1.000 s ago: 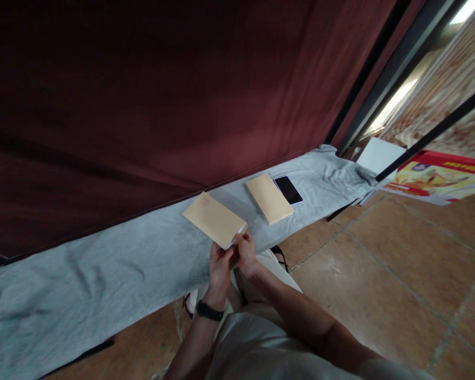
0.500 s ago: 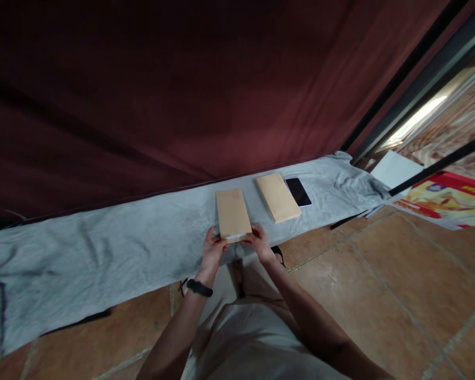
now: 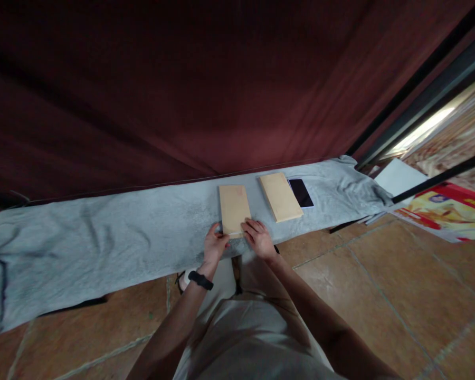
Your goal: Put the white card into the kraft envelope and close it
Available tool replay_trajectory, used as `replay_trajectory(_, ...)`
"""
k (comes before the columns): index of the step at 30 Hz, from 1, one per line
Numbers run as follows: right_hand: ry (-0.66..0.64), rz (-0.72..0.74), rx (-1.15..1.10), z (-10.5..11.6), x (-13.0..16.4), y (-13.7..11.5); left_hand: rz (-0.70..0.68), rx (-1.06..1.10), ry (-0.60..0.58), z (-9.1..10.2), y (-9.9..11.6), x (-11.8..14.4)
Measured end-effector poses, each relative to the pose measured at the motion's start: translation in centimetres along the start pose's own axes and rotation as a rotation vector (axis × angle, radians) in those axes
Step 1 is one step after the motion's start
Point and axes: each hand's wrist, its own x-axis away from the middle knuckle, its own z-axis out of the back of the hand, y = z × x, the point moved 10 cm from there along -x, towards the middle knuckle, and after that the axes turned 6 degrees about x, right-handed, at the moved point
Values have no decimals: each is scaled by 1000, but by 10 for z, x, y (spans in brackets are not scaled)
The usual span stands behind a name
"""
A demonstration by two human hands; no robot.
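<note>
A tan paper envelope [image 3: 235, 207] lies lengthwise before me on the grey cloth, a faint reddish print at its upper right and a pale strip along its near edge. My left hand [image 3: 216, 244] holds its near left corner, the thumb on the near edge. At the near right corner, the fingers of my right hand [image 3: 259, 237] are stretched over the top surface and rest on it. To the right sits a stack of similar envelopes [image 3: 280, 197], slightly turned. Beside that stack, partly tucked against it, is a dark-screened phone [image 3: 301, 193].
The grey cloth [image 3: 103, 237] covers a long narrow bench, wrinkled at both ends. A dark red curtain [image 3: 206, 105] hangs behind it. At the right are a metal frame, a white sheet [image 3: 399, 177] and a red-yellow printed box [image 3: 451, 211]. Below is tiled floor [image 3: 340, 285].
My right hand has shifted from gripping the near right corner to lying with fingers over the envelope's top. The reddish print now shows on the envelope. The view has shifted slightly.
</note>
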Motion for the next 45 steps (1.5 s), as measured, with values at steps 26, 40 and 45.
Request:
replay_trajectory(26,4,-16,-75,4,-4,12,-941,-814,-241,-30,37,24)
replay_trajectory(40,61,-185,32,-1,-3,11,-944,-831,-99,-36,34,30)
replay_trajectory(45,94,-161,31,4,-2,5,-1029,-914,-215,-53,22,59)
